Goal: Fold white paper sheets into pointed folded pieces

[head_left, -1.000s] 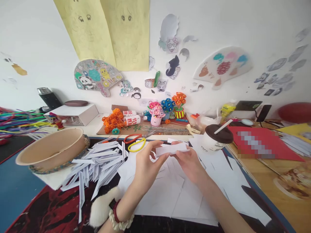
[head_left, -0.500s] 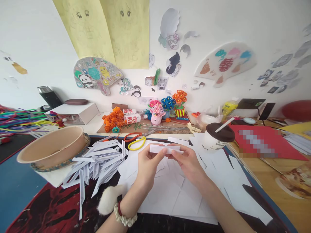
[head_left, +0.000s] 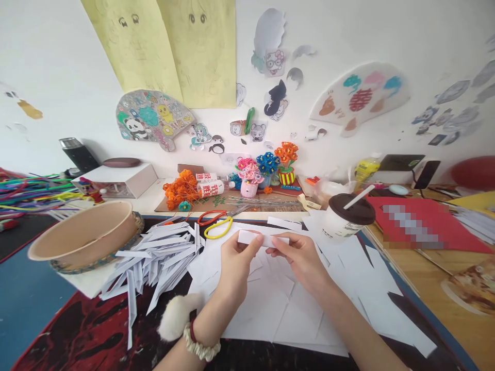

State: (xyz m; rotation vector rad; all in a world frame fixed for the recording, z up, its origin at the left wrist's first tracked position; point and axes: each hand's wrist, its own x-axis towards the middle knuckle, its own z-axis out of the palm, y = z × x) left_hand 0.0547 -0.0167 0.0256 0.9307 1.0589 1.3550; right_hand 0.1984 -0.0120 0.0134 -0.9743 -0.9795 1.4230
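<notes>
Between both hands, level above the desk, is a small folded strip of white paper (head_left: pixel 247 237). My left hand (head_left: pixel 237 260) pinches its left part, thumb on the near face. My right hand (head_left: pixel 297 257) grips the right end the same way, its thumb a little apart from the left one. The fingers behind the strip are mostly hidden. Beneath the hands lie loose white paper sheets (head_left: pixel 270 314). To the left is a pile of folded paper strips (head_left: pixel 162 263). Scissors (head_left: pixel 218 224) with one orange and one yellow handle lie just beyond my left hand.
A beige bowl (head_left: pixel 81 239) stands left of the pile. A lidded cup with a straw (head_left: pixel 346 221) is at the right, near a red folder (head_left: pixel 456 224). Orange pipe-cleaner flowers (head_left: pixel 181 188) and a pink flower pot (head_left: pixel 248 188) line the back. A white fluffy thing (head_left: pixel 176 317) lies by my left wrist.
My thumbs have moved slightly apart along the paper strip, the right one shifting a little to the right. Both hands still hold it in nearly the same place.
</notes>
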